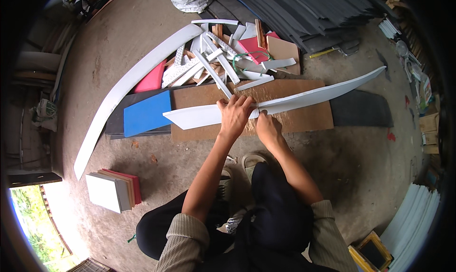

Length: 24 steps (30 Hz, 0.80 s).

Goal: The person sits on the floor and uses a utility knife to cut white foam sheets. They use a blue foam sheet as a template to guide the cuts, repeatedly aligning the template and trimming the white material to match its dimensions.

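Observation:
A long white strip (308,98), which looks like foam board, lies across a worn brown board (311,122) before me. My left hand (233,114) is closed over it, fingers curled past its far edge and pressing it down. Just right of that, my right hand (269,128) forms a fist against the strip's near side. A thin dark bit shows by its fingertips, too small to name. A line or slit crosses the strip between the hands. The strip's right part rises in a curve; its left end is cut slanting.
A blue panel (147,113) lies left of the brown board. Beyond is a heap of white offcuts (223,63). Another long white strip (128,82) curves along the left. Stacked square boards (104,191) stand near left; dark sheets (304,15) lie far back.

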Motion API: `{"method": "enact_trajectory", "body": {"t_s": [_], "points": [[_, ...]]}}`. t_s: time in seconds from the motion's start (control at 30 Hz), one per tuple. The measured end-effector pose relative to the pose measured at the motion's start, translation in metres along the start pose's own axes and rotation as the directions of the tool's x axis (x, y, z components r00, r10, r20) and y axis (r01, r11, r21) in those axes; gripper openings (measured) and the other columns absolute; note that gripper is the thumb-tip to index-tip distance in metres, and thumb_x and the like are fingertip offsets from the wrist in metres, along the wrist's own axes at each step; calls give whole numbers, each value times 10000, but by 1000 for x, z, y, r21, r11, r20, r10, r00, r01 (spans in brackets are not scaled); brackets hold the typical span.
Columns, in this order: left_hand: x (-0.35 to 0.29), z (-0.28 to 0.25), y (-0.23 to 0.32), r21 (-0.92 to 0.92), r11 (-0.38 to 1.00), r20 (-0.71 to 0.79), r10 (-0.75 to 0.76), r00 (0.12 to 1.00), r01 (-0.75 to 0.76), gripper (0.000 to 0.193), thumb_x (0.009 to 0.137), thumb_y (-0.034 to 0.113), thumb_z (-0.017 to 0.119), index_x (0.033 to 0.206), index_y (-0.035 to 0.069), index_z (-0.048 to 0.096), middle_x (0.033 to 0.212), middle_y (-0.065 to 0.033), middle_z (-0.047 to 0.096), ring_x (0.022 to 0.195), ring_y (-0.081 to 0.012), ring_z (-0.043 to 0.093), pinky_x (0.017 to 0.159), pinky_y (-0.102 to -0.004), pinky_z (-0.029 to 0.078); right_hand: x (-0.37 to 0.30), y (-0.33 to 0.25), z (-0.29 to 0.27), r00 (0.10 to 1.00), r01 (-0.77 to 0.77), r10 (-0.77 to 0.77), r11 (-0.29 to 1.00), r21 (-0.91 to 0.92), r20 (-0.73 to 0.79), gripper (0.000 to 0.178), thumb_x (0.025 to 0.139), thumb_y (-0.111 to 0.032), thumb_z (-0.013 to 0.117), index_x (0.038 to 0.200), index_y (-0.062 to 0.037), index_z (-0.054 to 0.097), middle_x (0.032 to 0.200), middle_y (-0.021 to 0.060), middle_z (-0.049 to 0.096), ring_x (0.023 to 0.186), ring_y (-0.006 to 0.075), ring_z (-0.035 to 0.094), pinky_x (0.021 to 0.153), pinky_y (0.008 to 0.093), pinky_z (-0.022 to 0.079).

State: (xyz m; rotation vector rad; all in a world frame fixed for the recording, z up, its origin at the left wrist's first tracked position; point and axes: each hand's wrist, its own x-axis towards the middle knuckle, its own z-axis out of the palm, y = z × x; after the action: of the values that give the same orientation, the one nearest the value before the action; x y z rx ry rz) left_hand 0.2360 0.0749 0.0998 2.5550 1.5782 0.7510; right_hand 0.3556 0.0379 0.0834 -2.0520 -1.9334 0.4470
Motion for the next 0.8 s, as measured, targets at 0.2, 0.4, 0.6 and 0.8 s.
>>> {"method": "enact_trajectory", "body": {"t_s": [0.2,0.4,0.6,0.8], "points": [[5,-4,7,-120,985,19,-124,992,125,178,730,304,636,870,196,612,798,57,582,836,-148,530,755,-455,266,3,-5,7,997,-66,65,997,37,46,169,800,-151,491,798,11,541,653,183,606,641,338,623,580,430,503],[9,11,-2,-164,981,-79,-113,991,99,131,716,322,638,776,206,647,750,60,602,803,-136,536,781,-470,260,7,2,29,998,-50,50,999,-4,49,192,807,-172,490,822,14,536,714,192,617,684,329,628,597,419,503],[11,9,4,-161,983,-56,-95,994,85,133,714,321,639,777,204,645,738,66,598,738,-124,542,775,-458,265,10,37,82,988,-84,91,995,-55,129,223,812,-199,496,828,21,533,717,199,618,660,321,631,571,402,509],[14,13,-3,-120,985,-44,-132,990,126,159,712,331,645,798,197,645,745,60,597,778,-119,545,761,-437,261,-19,41,112,991,-130,130,983,-130,-12,213,839,-223,476,755,-32,520,576,148,598,564,293,626,479,392,506]]}}
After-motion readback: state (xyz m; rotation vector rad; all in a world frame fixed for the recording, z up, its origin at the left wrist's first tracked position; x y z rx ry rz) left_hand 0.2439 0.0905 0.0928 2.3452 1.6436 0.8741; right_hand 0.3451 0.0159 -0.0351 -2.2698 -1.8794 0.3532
